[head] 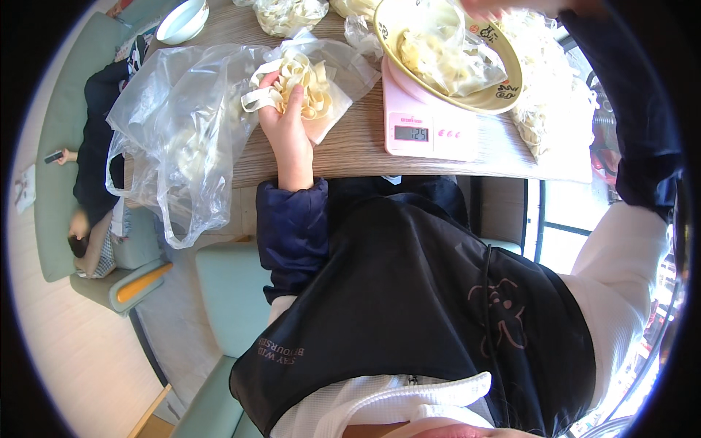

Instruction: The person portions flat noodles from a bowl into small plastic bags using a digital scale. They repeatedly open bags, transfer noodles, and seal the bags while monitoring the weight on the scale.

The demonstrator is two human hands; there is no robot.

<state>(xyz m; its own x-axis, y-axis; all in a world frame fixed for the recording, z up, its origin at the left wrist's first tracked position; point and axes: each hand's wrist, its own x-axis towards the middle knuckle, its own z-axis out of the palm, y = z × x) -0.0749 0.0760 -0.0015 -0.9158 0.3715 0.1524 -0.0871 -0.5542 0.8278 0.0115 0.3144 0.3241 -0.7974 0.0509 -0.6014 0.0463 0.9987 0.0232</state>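
A bundle of wide flat noodles [309, 90] lies in my left hand [287, 123], with the thumb across it and some strands hanging over the fingers. Under the noodles is a clear plastic bag [356, 65], spread on the table. My right hand [515, 6] is blurred and partly cut off at the top edge, above the far rim of a yellow bowl [391, 46]. Whether it holds anything is unclear. Inside the bowl sits a clear bag of pale food [449, 65]. The bowl stands on a pink kitchen scale [432, 134] with a lit display.
A large clear plastic bag [181, 126] drapes over the table's left front edge. Bagged noodles [290, 16] stand at the back, with more bagged noodles [547, 93] on the right. A white bowl [183, 22] is at far left. Beyond, a person [98, 137] sits on a green sofa.
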